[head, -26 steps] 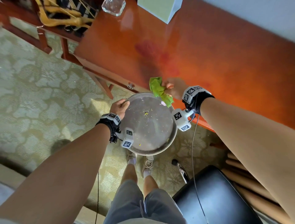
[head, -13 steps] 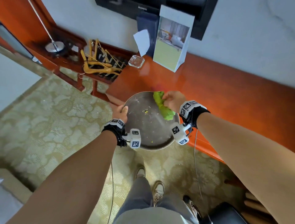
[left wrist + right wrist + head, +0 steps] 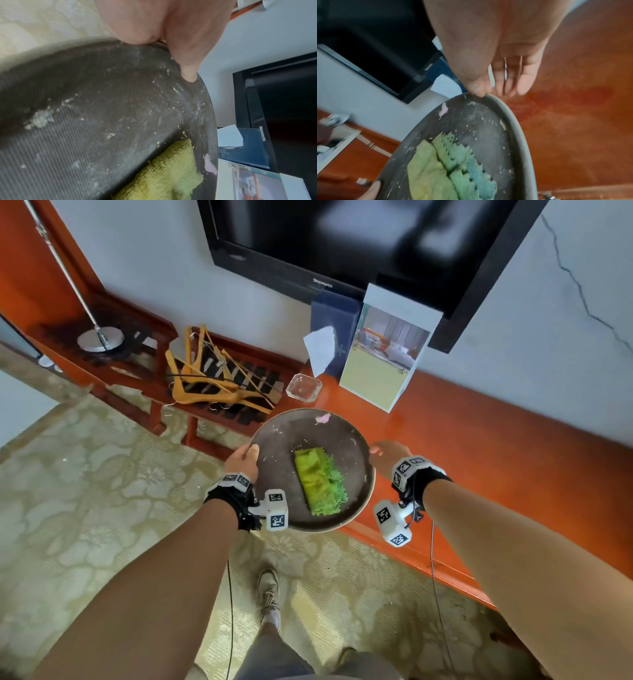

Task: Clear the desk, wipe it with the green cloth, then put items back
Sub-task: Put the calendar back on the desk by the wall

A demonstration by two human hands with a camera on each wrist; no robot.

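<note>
- We face a pale wall above a glossy orange-red wooden surface [image 3: 496, 453], with patterned carpet [image 3: 85, 508] on the floor.
- A black television [image 3: 359, 241] hangs on the wall; its lower bezel reads "Skyworth".
- A standing brochure card [image 3: 383, 361] and a dark blue tissue box [image 3: 334, 320] sit at the back of the surface; we cannot read their print.
- Our round dark tray [image 3: 274, 453], dusted with crumbs, hangs over the surface's left front edge.
- The folded green cloth [image 3: 320, 482] lies inside the tray, near its middle.
- Our left hand [image 3: 241, 462] grips the tray's left rim, thumb on top.
- Our right hand [image 3: 385, 457] holds the right rim, thumb on the lip, fingers [image 3: 524, 81] straight below.
- A glass ashtray [image 3: 304, 386] rests beyond the tray.
</note>
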